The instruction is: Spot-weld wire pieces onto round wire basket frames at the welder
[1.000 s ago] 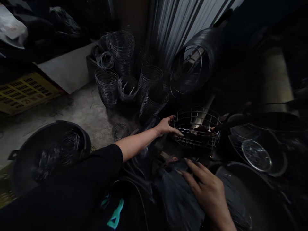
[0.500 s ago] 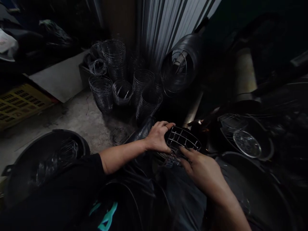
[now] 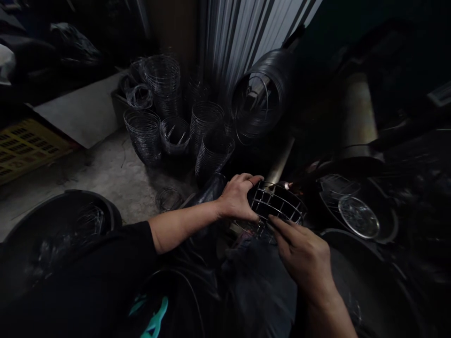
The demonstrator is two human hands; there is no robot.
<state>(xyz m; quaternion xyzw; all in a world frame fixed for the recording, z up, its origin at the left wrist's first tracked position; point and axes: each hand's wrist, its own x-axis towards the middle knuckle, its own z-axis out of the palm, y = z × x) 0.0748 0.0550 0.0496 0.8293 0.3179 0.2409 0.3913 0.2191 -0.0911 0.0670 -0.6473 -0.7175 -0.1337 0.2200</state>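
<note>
A small round wire basket [image 3: 282,203] is tilted in front of me, its open grid of metal rods facing up. My left hand [image 3: 240,198] grips its left side, thumb and fingers spread around the frame. My right hand [image 3: 303,249] is closed at its near edge, thumb against fingers; whether they hold the basket itself or a small piece of wire is hidden. Just beyond the basket's far rim is a bright metal tip [image 3: 288,186] on a dark arm. A pale metal bar [image 3: 281,162] slopes down behind the basket.
Stacks of wire rings [image 3: 143,136] stand on the concrete floor ahead, beside a large wire coil [image 3: 259,101]. Dark tubs [image 3: 114,206] flank me on both sides; the right one [image 3: 396,225] holds round wire pieces. A yellow crate [image 3: 26,145] lies far left.
Both hands have shifted a little right with the basket, bringing its far rim closer to the bright metal tip. The camera view has also moved slightly.
</note>
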